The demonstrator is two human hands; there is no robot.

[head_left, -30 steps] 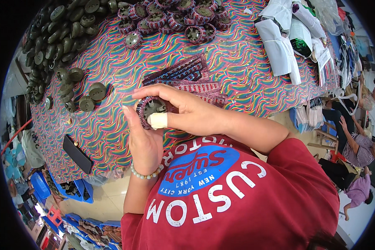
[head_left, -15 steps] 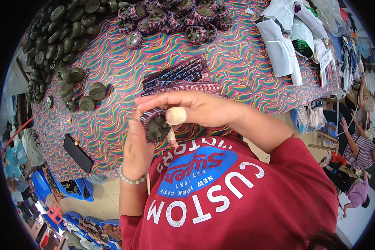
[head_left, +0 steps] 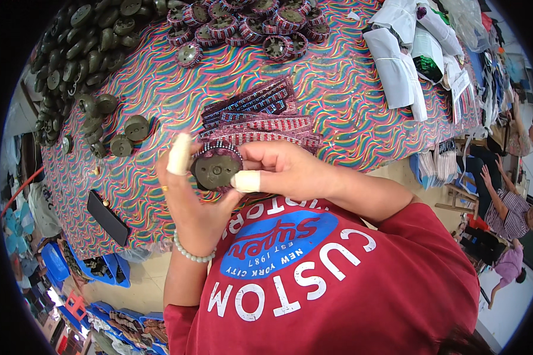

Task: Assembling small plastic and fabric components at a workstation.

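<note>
A round, dark olive disc with small holes in its face is held between my two hands, face turned up, its rim wrapped in a beaded maroon band. My right hand pinches its right edge, with the taped thumb on the face. Around the left and lower edge curves my left hand, closed on the disc; one taped finger sticks up beside it. Some of the left fingertips are hidden. Just beyond my hands lie flat beaded strips in maroon, pink and blue.
Bare olive discs lie at the left, below a large heap of them. Banded discs are piled at the far side. A black phone is near the table's left edge; white wrapped bundles lie far right. Other people sit beyond.
The disc has been turned from a tilted stance to face upward. My left fingers have opened away from its top, and my right hand has shifted down to its right edge.
</note>
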